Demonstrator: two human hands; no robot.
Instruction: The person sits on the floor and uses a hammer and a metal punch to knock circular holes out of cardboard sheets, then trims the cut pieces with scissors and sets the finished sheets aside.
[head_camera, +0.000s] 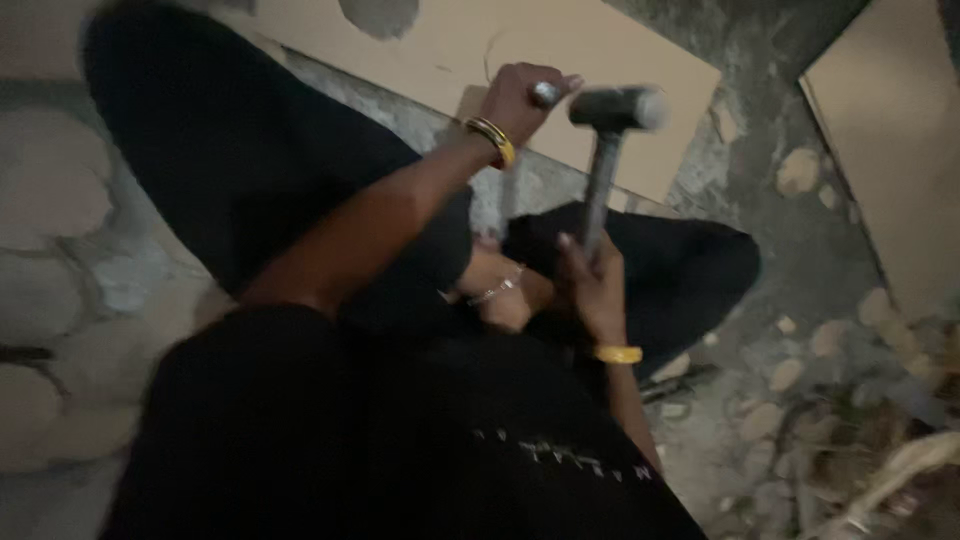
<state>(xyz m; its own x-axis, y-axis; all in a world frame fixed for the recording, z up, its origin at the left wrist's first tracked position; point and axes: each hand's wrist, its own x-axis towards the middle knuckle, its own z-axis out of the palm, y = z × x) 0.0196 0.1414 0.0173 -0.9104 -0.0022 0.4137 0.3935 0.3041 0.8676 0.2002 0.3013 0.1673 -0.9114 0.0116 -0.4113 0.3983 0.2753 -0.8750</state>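
Observation:
I sit on a rough floor in black clothing. My left hand (518, 100), with a gold bangle at the wrist, is closed around a thin metal rod (545, 94) whose rounded top shows beside the fingers. It is held upright over the edge of a brown cardboard sheet (560, 50). My right hand (592, 283), also with a yellow bangle, grips the lower handle of a hammer (612, 108). The blurred hammer head is level with the rod's top, just to its right. A bare foot with a thin anklet (497, 290) lies between my arms.
A second cardboard sheet (895, 130) lies at the right edge. The grey floor (760, 150) is patchy with pale spots. Sticks and loose debris (880, 470) lie at the bottom right. The picture is dim and blurred.

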